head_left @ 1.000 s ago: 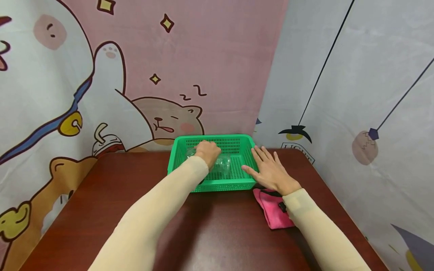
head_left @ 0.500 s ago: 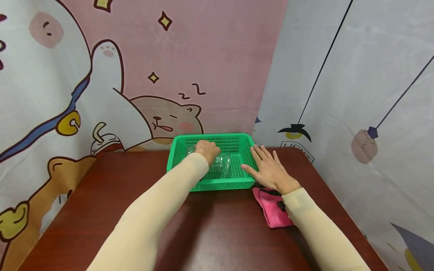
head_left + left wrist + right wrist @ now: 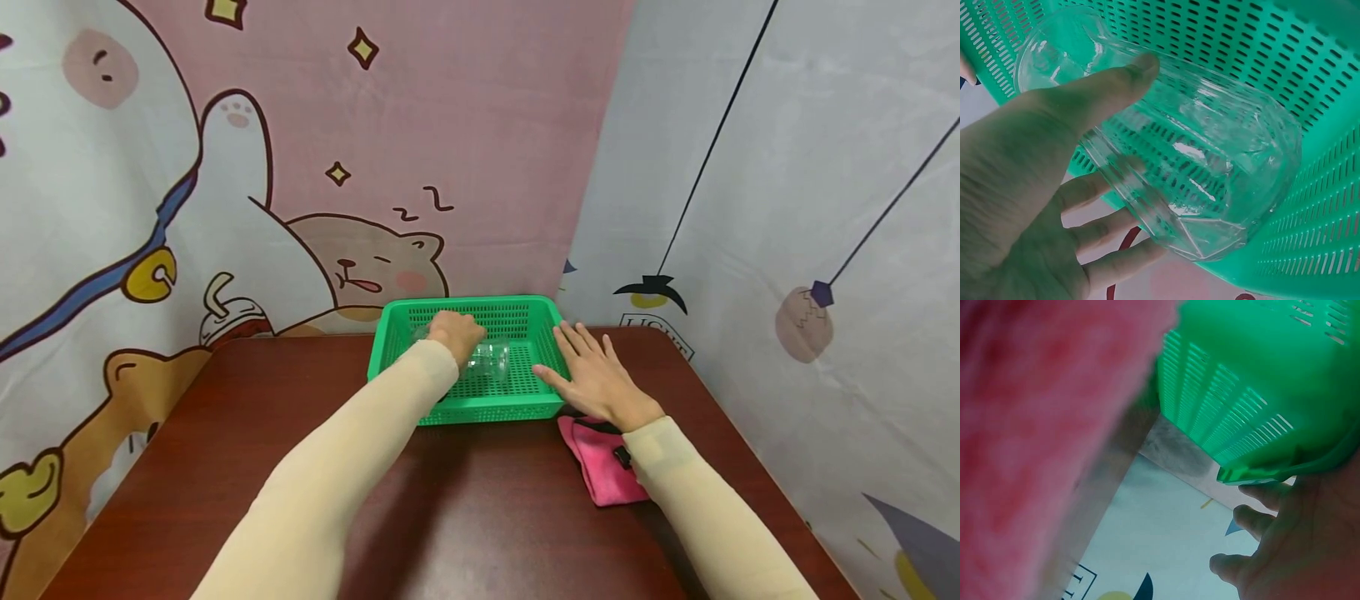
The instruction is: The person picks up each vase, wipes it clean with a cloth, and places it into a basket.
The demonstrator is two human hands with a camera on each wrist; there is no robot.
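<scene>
A clear vase (image 3: pixel 1210 150) with a flared mouth and a faceted body lies on its side inside the green basket (image 3: pixel 491 408). My left hand (image 3: pixel 457 335) reaches into the basket and grips it. In the left wrist view the thumb lies across the upper side, while the other fingers curl beneath. Part of the vase (image 3: pixel 491 358) is hidden by that hand in the head view. My right hand (image 3: pixel 596 379) rests at the basket's right rim, fingers straight and spread. The right wrist view has this hand (image 3: pixel 1291 537) right at the rim, holding nothing.
A folded pink cloth (image 3: pixel 600 475) with a black buckle lies under my right wrist. The brown table (image 3: pixel 480 517) carries everything, its back edge close to a wall hanging (image 3: pixel 510 167) with cartoon animals.
The vase has turned slightly in my left hand. Both hands and the basket otherwise stay where they were, and the head view shifts only a little.
</scene>
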